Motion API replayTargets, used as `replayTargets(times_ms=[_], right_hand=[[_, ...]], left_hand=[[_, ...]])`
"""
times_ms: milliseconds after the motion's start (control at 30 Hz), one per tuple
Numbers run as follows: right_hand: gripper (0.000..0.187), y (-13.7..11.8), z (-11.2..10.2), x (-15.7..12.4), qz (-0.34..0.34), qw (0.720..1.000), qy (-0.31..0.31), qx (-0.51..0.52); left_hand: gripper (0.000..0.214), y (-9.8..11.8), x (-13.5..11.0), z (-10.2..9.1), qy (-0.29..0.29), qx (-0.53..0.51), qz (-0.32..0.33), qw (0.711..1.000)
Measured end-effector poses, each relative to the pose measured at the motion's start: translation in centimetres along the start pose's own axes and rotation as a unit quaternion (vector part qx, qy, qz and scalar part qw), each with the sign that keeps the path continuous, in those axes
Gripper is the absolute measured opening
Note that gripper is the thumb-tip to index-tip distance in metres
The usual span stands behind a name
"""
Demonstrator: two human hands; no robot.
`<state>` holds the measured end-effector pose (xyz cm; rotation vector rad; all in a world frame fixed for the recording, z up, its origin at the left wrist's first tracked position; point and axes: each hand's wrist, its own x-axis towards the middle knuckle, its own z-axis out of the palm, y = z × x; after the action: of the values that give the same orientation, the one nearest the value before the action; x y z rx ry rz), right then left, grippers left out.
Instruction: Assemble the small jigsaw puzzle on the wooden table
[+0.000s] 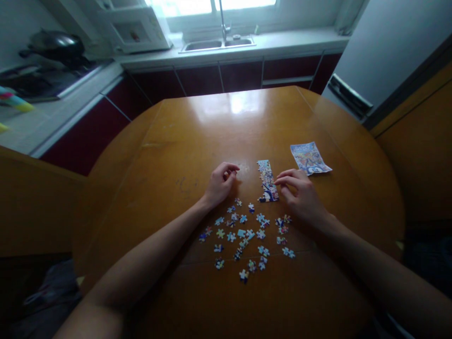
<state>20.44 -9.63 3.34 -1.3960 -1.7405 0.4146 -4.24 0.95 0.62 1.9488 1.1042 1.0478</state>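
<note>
A narrow strip of joined jigsaw pieces (267,181) lies on the wooden table, its left side showing knobbed edges. Just right of it is my right hand (298,190), fingers stretched out and thumb apart, with the fingertips at the strip's right edge; whether they press on it I cannot tell. My left hand (221,183) rests on the table left of the strip, fingers loosely curled and no piece visible in them. Several loose jigsaw pieces (241,233) are scattered between my forearms, mostly below the strip. Behind my right hand lies a creased picture sheet (310,157) with a blue cartoon print.
The brown table (169,141) has rounded sides. Beyond it run a counter with a double sink (205,45), a white microwave (139,30) and a stove with a lidded wok (56,42). A fridge (384,52) stands at the right.
</note>
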Motion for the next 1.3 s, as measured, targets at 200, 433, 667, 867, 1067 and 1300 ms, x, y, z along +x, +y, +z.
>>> replayTargets(times_ms=[200, 433, 667, 867, 1067, 1300], right_hand=[[0.017, -0.19, 0.0, 0.04, 0.005, 1.0, 0.001, 0.002], [0.017, -0.06, 0.05, 0.0, 0.006, 1.0, 0.003, 0.003], [0.018, -0.19, -0.05, 0.01, 0.006, 1.0, 0.0, 0.004], [0.017, -0.31, -0.09, 0.01, 0.005, 1.0, 0.002, 0.001], [0.017, -0.21, -0.06, 0.02, 0.004, 1.0, 0.004, 0.005], [0.016, -0.08, -0.07, 0.02, 0.001, 1.0, 0.002, -0.003]], left_hand=[[0.013, 0.08, 0.01, -0.05, -0.002, 0.004, 0.0, 1.0], [0.013, -0.03, 0.05, -0.03, -0.002, 0.009, 0.0, 1.0], [0.012, -0.09, 0.0, 0.01, 0.0, 0.005, 0.001, 1.0], [0.013, -0.17, 0.02, -0.04, 0.0, 0.007, 0.004, 1.0], [0.013, 0.0, 0.03, -0.05, -0.004, 0.007, 0.001, 1.0], [0.014, -0.2, 0.01, 0.02, -0.002, 0.005, 0.006, 1.0]])
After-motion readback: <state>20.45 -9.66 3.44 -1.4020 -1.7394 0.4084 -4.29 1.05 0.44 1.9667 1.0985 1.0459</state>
